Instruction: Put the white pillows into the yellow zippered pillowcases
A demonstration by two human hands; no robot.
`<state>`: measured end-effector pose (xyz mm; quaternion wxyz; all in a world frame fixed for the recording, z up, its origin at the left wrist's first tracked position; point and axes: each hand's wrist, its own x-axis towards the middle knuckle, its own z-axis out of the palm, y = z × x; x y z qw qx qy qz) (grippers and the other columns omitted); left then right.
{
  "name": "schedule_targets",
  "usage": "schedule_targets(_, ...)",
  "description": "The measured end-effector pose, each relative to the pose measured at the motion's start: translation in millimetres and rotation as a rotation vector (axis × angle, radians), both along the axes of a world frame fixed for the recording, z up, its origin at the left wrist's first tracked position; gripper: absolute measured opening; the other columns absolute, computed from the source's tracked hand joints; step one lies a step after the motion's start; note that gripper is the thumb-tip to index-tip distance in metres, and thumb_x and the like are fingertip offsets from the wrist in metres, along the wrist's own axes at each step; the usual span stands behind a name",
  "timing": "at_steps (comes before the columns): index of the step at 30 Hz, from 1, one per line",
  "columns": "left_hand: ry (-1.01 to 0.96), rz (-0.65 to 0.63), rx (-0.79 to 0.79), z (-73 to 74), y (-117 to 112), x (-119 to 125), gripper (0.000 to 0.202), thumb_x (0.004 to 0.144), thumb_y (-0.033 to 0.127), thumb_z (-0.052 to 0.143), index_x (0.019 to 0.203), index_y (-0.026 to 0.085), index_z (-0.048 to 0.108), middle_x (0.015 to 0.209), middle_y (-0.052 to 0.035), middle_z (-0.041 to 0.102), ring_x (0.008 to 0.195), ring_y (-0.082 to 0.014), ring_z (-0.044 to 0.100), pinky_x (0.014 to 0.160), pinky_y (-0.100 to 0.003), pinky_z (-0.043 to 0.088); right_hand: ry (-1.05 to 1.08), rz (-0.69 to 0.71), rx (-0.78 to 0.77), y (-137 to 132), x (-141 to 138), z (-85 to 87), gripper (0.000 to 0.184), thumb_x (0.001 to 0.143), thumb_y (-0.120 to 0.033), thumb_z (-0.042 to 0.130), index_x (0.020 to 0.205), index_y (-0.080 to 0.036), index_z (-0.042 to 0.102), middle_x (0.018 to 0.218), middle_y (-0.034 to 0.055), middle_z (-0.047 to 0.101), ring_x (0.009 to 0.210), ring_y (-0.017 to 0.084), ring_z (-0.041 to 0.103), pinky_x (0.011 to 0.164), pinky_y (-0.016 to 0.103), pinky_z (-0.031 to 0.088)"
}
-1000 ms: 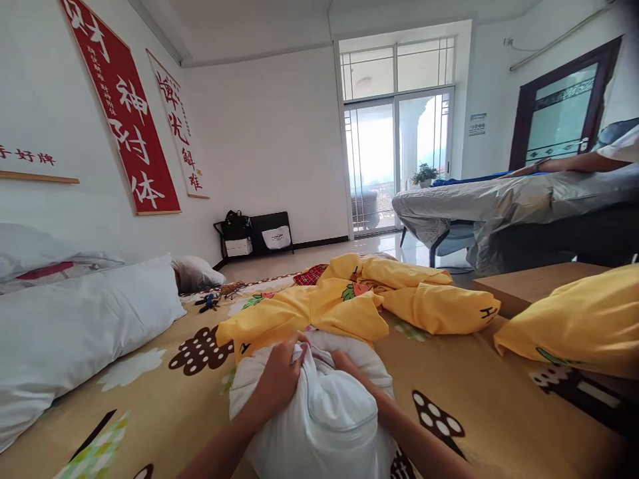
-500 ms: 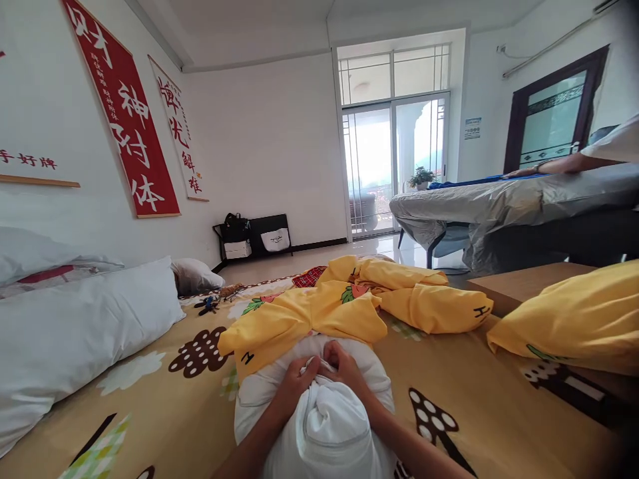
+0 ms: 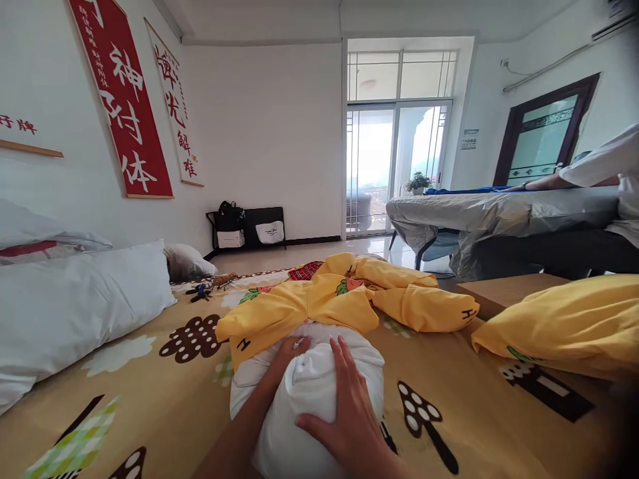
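A white pillow lies in front of me on a patterned yellow bed sheet. My right hand rests flat on top of the pillow, fingers stretched out. My left hand grips a bunched fold of the pillow's white fabric at its far end. Just beyond the pillow lies a crumpled yellow pillowcase with fruit prints.
A long white pillow lies at the left by the wall. Another yellow-cased pillow sits at the right on a wooden ledge. Beyond it, another person's arm rests on a grey-covered table. Glass doors stand at the back.
My right hand has let go of the bunched fabric and come back to lie flat on the pillow's top. My left hand still holds the fold. The view has tipped slightly.
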<state>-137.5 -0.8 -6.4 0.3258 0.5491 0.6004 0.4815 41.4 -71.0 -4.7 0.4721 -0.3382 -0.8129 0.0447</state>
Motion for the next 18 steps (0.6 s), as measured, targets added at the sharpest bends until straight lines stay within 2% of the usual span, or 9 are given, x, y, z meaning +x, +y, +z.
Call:
schedule_targets(2, 0.000, 0.008, 0.029, -3.3, 3.3, -0.4, 0.046, 0.068, 0.064, 0.057, 0.054, 0.020, 0.052, 0.057, -0.0019, 0.054, 0.069, -0.0213, 0.055, 0.067, -0.032, 0.045, -0.029, 0.006, -0.102, 4.8, -12.5, 1.0, 0.109, 0.064, -0.028, 0.072, 0.151, -0.018, 0.007, 0.147, 0.0183, 0.037, 0.133, 0.035, 0.038, 0.104, 0.052, 0.036)
schedule_targets(5, 0.012, 0.038, 0.094, -4.3, 1.7, -1.4, 0.045, 0.068, 0.061, 0.058, 0.052, 0.020, 0.047, 0.053, 0.0004, 0.048, 0.065, -0.0195, 0.052, 0.066, -0.032, 0.044, -0.123, 0.145, -0.212, 13.0, -22.3, 10.4, 0.094, 0.059, -0.015, 0.059, 0.147, -0.018, 0.025, 0.143, 0.0141, 0.045, 0.131, 0.030, 0.042, 0.106, 0.046, 0.035)
schedule_targets(7, 0.019, 0.042, 0.134, 1.7, -6.9, -4.1, 0.043, 0.070, 0.059, 0.058, 0.058, 0.019, 0.053, 0.060, -0.0012, 0.054, 0.070, -0.0208, 0.055, 0.072, -0.033, 0.046, -0.174, 0.184, -0.300, 18.2, -21.8, 15.6, 0.085, 0.057, -0.012, 0.053, 0.141, -0.019, 0.036, 0.140, 0.0113, 0.049, 0.128, 0.027, 0.046, 0.104, 0.041, 0.038)
schedule_targets(9, 0.024, 0.056, 0.179, 12.7, -22.0, -9.3, 0.040, 0.075, 0.056, 0.056, 0.076, 0.017, 0.062, 0.077, -0.0050, 0.065, 0.082, -0.0225, 0.059, 0.082, -0.035, 0.047, -0.219, 0.153, -0.365, 23.1, -17.9, 16.1, 0.078, 0.058, -0.009, 0.049, 0.135, -0.020, 0.043, 0.135, 0.0097, 0.053, 0.122, 0.026, 0.051, 0.100, 0.039, 0.041)
schedule_targets(12, 0.172, 0.208, 0.395, 30.1, -50.3, -22.0, 0.038, 0.084, 0.047, 0.053, 0.107, 0.018, 0.061, 0.106, -0.0091, 0.066, 0.102, -0.0234, 0.060, 0.096, -0.039, 0.044, -0.298, 0.057, -0.364, 31.1, -11.4, 12.2, 0.072, 0.060, -0.006, 0.048, 0.130, -0.022, 0.048, 0.127, 0.0100, 0.056, 0.111, 0.027, 0.056, 0.090, 0.037, 0.045)
schedule_targets(15, 0.460, 0.435, 0.720, 36.8, -73.3, -36.6, 0.036, 0.084, 0.040, 0.058, 0.115, 0.020, 0.057, 0.113, -0.0106, 0.062, 0.110, -0.0249, 0.056, 0.100, -0.044, 0.043, -0.298, 0.006, -0.343, 42.7, -8.9, 16.3, 0.062, 0.064, -0.006, 0.048, 0.124, -0.022, 0.052, 0.117, 0.0104, 0.060, 0.101, 0.026, 0.060, 0.082, 0.034, 0.045)
schedule_targets(17, 0.568, 0.515, 0.838, 35.1, -82.7, -42.4, 0.036, 0.084, 0.036, 0.059, 0.117, 0.021, 0.055, 0.113, -0.0104, 0.061, 0.110, -0.0246, 0.055, 0.100, -0.044, 0.044, -0.230, 0.018, -0.369, 52.2, -9.1, 24.5, 0.051, 0.067, -0.008, 0.049, 0.116, -0.021, 0.054, 0.108, 0.0089, 0.063, 0.096, 0.025, 0.061, 0.078, 0.031, 0.043)
schedule_targets(18, 0.589, 0.515, 0.848, 33.2, -85.8, -43.0, 0.036, 0.086, 0.035, 0.058, 0.118, 0.021, 0.054, 0.114, -0.0103, 0.060, 0.112, -0.0241, 0.055, 0.101, -0.044, 0.044, -0.189, 0.033, -0.390, 56.6, -9.2, 28.3, 0.045, 0.068, -0.009, 0.049, 0.111, -0.021, 0.055, 0.102, 0.0075, 0.064, 0.092, 0.024, 0.062, 0.076, 0.030, 0.043)
